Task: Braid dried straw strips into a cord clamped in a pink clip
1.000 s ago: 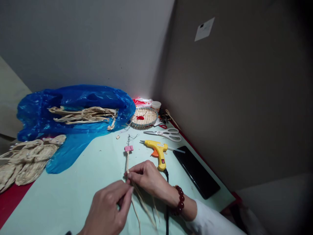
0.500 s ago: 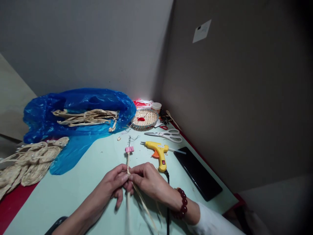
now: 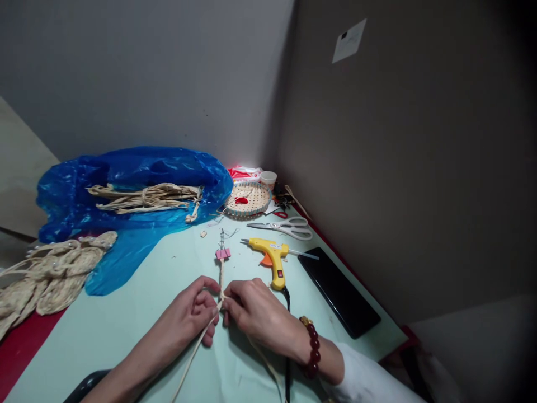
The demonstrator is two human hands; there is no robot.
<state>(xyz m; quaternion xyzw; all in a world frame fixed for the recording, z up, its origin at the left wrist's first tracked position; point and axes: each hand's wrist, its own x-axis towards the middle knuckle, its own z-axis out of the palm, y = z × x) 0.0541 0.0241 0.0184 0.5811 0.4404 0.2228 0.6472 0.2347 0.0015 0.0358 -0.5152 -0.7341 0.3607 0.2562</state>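
Observation:
A thin straw braid [image 3: 220,275] lies on the pale green table [image 3: 142,302], its far end held by a pink binder clip [image 3: 222,253]. My left hand [image 3: 191,313] and my right hand [image 3: 255,313] meet at the braid's near end, both with fingers pinched on loose straw strands [image 3: 197,347]. One strand runs down to the left from my left hand, others trail under my right wrist. A dark bead bracelet [image 3: 311,347] is on my right wrist.
A yellow glue gun [image 3: 272,256] lies just beyond my right hand, with white scissors [image 3: 285,228] and a black phone [image 3: 339,291] further right. A round woven tray [image 3: 247,199], a blue plastic bag [image 3: 126,184] holding a straw bundle, and woven straw pieces [image 3: 50,274] lie beyond.
My left hand moved forward from near the table's front edge to the braid end beside my right hand, then drew a strand out to the lower left.

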